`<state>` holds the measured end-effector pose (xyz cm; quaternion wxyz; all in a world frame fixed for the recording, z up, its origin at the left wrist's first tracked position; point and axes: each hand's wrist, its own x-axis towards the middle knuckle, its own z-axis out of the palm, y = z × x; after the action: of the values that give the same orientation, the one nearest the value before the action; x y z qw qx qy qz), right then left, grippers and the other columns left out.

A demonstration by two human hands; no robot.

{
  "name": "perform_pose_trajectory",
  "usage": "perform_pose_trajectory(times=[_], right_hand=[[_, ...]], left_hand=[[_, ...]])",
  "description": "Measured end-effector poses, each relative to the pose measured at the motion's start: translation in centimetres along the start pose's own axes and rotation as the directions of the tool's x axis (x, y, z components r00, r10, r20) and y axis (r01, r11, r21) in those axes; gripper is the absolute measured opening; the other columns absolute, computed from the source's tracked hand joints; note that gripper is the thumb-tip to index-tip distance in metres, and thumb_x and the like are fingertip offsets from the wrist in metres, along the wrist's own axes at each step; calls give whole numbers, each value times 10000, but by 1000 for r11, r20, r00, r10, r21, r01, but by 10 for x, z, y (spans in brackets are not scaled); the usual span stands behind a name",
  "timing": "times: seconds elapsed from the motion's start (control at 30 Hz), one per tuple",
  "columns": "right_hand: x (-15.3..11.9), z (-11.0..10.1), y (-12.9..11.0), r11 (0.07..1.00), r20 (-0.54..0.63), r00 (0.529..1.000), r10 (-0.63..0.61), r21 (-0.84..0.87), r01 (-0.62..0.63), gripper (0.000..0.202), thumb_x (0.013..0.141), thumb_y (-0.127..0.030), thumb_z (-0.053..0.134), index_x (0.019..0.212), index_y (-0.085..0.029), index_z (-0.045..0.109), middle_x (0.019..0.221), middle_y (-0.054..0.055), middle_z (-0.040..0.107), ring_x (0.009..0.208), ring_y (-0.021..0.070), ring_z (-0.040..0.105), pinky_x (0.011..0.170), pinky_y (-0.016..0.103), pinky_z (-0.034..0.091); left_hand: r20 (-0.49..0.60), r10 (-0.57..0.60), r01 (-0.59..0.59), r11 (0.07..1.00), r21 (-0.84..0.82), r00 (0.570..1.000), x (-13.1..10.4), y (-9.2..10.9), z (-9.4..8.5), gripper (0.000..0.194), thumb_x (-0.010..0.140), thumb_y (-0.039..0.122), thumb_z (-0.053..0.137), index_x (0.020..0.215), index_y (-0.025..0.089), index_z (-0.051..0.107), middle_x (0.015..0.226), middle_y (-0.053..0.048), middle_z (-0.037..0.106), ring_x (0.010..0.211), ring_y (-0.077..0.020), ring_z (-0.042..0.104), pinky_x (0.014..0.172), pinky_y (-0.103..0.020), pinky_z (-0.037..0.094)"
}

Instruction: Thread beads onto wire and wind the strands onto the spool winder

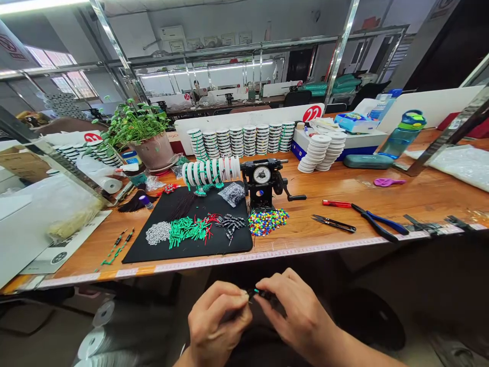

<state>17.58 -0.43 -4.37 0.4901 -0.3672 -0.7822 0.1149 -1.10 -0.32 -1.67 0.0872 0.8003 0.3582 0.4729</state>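
Note:
Just in front of the table's edge, my left hand point(219, 318) and my right hand point(300, 311) are close together, fingertips almost meeting. Between them is a thin dark beaded strand point(256, 291) with a bit of green on it. My left thumb and forefinger pinch one end, and my right fingers pinch the part with the green; the rest is hidden by the hands. On the black mat point(145, 253) beyond lie silver beads point(158, 233), green tube beads point(187, 229), red pieces point(210, 223) and dark beads point(231, 224).
A hand-cranked winder point(263, 181) carries several white spools point(210, 172); colourful beads point(267, 221) lie at its foot. Tweezers point(333, 223), a red-handled tool point(336, 203) and pliers point(378, 221) lie right. A potted plant point(153, 150) stands left, a water bottle point(403, 135) back right.

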Motion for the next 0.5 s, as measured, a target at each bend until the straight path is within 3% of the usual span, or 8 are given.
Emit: perform_pose_trajectory(times=[0.07,0.13,0.2,0.23,0.3,0.33,0.4,0.5], right_hand=[[-1,-1,-2,986,26,991,128,104,-130,88,945,-123,583,996,-194,573,820,23,669,700,162,565,651,288,418],[2,-3,-3,886,170,929,329,283,-366,25,942,-197,600,923,-200,585,805,11,652,713,157,582,652,275,442],[6,-4,-3,633,405,788,464,471,-615,106,946,-289,599,906,-196,570,810,2,623,700,143,597,638,258,465],[8,-4,-3,483,510,719,473,532,-695,150,943,-333,602,915,-193,558,810,-5,607,675,131,596,624,250,470],[11,-3,-2,268,629,640,442,588,-763,239,923,-410,621,940,-185,540,788,-19,575,613,110,564,581,235,462],[12,-3,-1,224,652,624,430,592,-774,277,910,-441,632,939,-181,540,761,-27,559,581,100,533,553,226,444],[14,-3,0,248,650,620,440,575,-779,311,903,-474,629,907,-171,560,706,-32,537,571,96,477,536,217,406],[15,-6,2,401,565,671,481,539,-741,291,920,-435,602,824,-161,593,700,-16,543,645,110,459,598,229,382]], left_hand=[[16,81,-82,996,37,997,1,-1,-2,201,807,-28,671,897,151,658,824,-35,674,751,-126,675,660,-207,589],[35,154,-156,986,64,987,3,-1,-3,161,832,-11,664,907,132,666,818,-48,678,770,-143,676,665,-231,600],[49,205,-208,975,81,978,5,-1,-4,136,851,5,655,911,125,673,816,-52,688,778,-151,680,674,-250,607],[58,222,-226,970,84,973,6,-2,-5,127,859,15,653,920,124,678,821,-53,696,782,-155,684,677,-258,610],[77,252,-258,963,82,965,7,-2,-6,118,876,38,646,948,123,686,838,-61,711,795,-162,691,679,-270,613],[81,265,-271,959,81,961,7,-3,-6,118,882,44,641,958,122,688,842,-63,716,796,-165,694,678,-275,613],[84,282,-288,954,81,956,7,-3,-6,115,888,48,630,953,122,689,832,-63,718,787,-165,695,670,-276,611],[75,286,-292,953,82,955,8,-2,-4,102,882,39,633,924,116,686,816,-62,712,776,-161,692,674,-272,609]])
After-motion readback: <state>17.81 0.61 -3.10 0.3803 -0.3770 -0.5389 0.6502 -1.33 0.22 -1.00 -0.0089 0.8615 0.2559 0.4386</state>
